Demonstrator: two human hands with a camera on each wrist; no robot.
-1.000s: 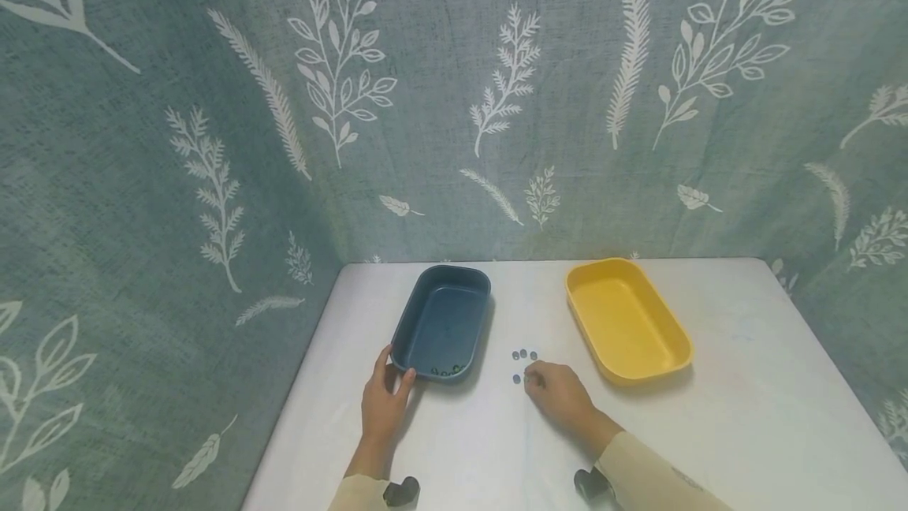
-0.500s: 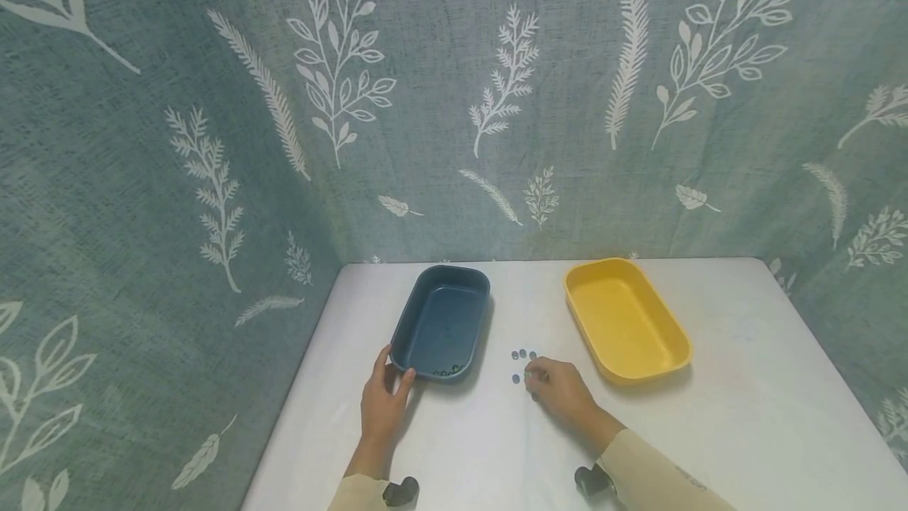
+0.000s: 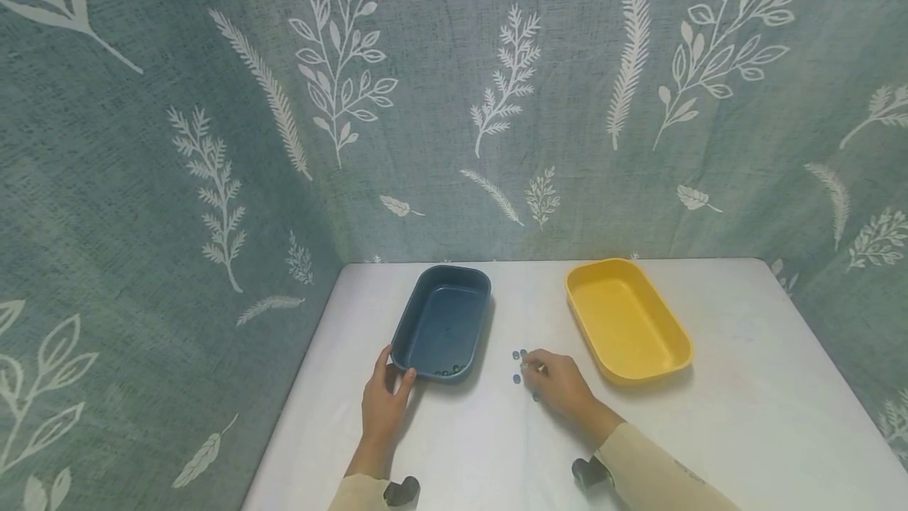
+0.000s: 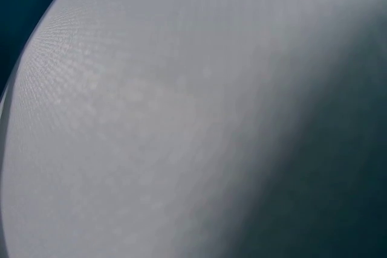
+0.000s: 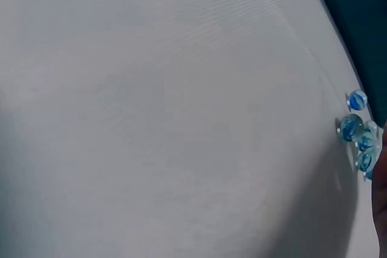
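In the head view my left hand (image 3: 384, 404) holds the near left corner of a dark blue tray (image 3: 446, 326), thumb on the near wall and a finger along the left side. Several small green-patterned marbles lie along that tray's near end. My right hand (image 3: 563, 386) is over the table between the trays, fingers curled, with a clear marble (image 3: 524, 365) between the fingertips. Other blue-swirled marbles (image 3: 516, 378) lie just left of it and behind. One more marble (image 3: 535, 397) shows under the hand. The right wrist view catches the clear-and-blue marbles (image 5: 351, 127) beside the fingers.
A yellow tray (image 3: 628, 322) stands on the right of the white table (image 3: 454, 448). Green leaf-patterned cloth (image 3: 426, 101) hangs behind and at the sides. The left wrist view shows mostly white tabletop (image 4: 151, 119) and shadow.
My right hand has shifted slightly away from me, its fingertips now at the rear marbles. A marble has come into view below it. The left hand and both trays stay put.
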